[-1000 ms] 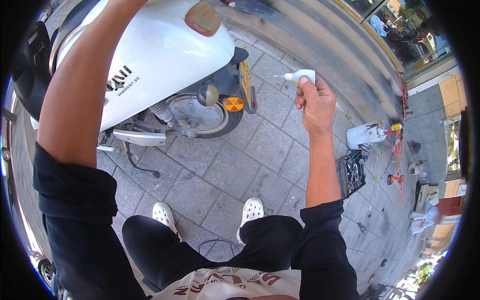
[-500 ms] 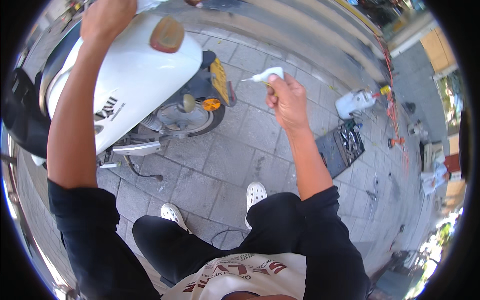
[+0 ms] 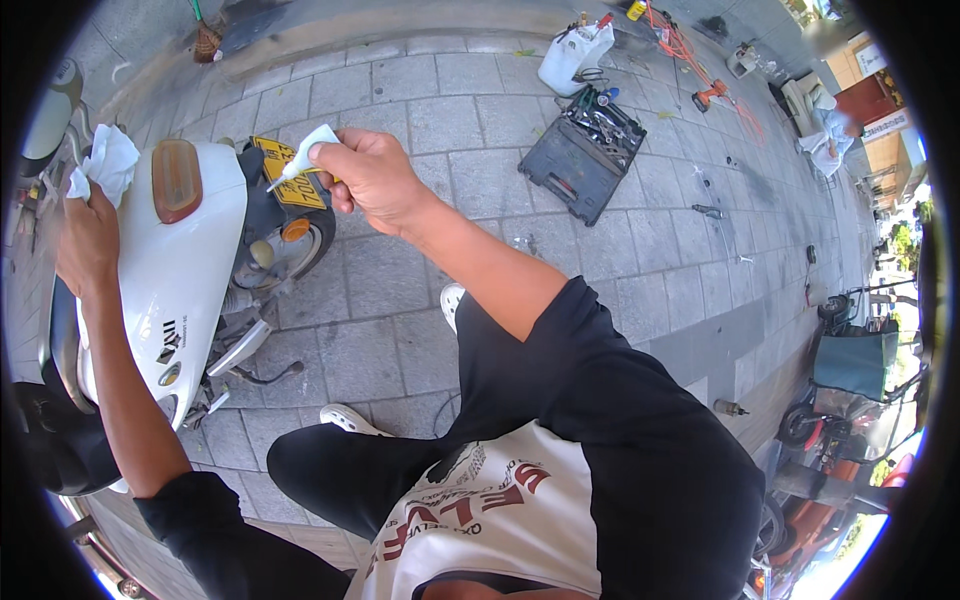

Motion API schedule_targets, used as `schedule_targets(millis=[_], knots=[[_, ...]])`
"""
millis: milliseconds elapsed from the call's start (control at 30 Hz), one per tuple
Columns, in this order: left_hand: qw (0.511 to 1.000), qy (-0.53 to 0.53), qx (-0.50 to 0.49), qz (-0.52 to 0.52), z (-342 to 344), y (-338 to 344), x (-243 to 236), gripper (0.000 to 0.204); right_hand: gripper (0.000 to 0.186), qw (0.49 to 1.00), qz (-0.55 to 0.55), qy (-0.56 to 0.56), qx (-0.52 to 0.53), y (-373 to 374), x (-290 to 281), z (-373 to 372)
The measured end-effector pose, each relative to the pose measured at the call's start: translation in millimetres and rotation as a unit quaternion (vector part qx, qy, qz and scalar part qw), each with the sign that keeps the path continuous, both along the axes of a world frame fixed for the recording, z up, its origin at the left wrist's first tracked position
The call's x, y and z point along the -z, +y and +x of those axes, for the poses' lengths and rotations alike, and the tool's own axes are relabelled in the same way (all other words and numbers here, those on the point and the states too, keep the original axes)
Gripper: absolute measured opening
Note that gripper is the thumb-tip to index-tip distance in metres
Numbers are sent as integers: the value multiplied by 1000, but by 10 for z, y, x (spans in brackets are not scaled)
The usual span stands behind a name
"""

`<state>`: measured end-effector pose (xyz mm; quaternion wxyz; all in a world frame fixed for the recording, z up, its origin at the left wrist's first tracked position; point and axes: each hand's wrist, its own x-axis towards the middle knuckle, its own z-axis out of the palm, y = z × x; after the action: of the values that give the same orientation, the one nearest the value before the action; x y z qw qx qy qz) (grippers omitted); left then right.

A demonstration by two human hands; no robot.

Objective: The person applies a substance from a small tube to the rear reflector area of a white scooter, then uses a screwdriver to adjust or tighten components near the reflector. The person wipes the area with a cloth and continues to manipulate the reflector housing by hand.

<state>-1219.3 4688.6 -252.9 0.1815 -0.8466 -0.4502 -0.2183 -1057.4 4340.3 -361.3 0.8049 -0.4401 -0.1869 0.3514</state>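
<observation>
My right hand (image 3: 375, 180) is closed around a small white squeeze bottle (image 3: 312, 150) with a thin pointed nozzle. The nozzle points down and left, in front of the yellow license plate (image 3: 272, 160) of a white scooter (image 3: 195, 265). On the far left, my left hand (image 3: 88, 240) grips a crumpled white tissue (image 3: 110, 165), raised above the scooter's rear end. Beside the tissue is the amber and red tail light (image 3: 177, 180). An orange reflector (image 3: 295, 230) sits low near the rear wheel.
An open black tool case (image 3: 585, 155) lies on the grey paving. Behind it stands a white plastic jug (image 3: 575, 60). An orange power drill (image 3: 710, 95) and orange cord (image 3: 672, 38) are farther right. A broom (image 3: 206, 42) leans at the back left.
My view has swung to the right. My right hand has brought the bottle closer to the scooter's rear. The tissue in my left hand now shows more fully.
</observation>
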Motion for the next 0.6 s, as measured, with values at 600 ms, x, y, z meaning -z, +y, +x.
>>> schedule_targets(millis=[600], knots=[[975,-83,195,-62,-97,-66,41,41,23,988,101,56,100,-1814,-688,-332]])
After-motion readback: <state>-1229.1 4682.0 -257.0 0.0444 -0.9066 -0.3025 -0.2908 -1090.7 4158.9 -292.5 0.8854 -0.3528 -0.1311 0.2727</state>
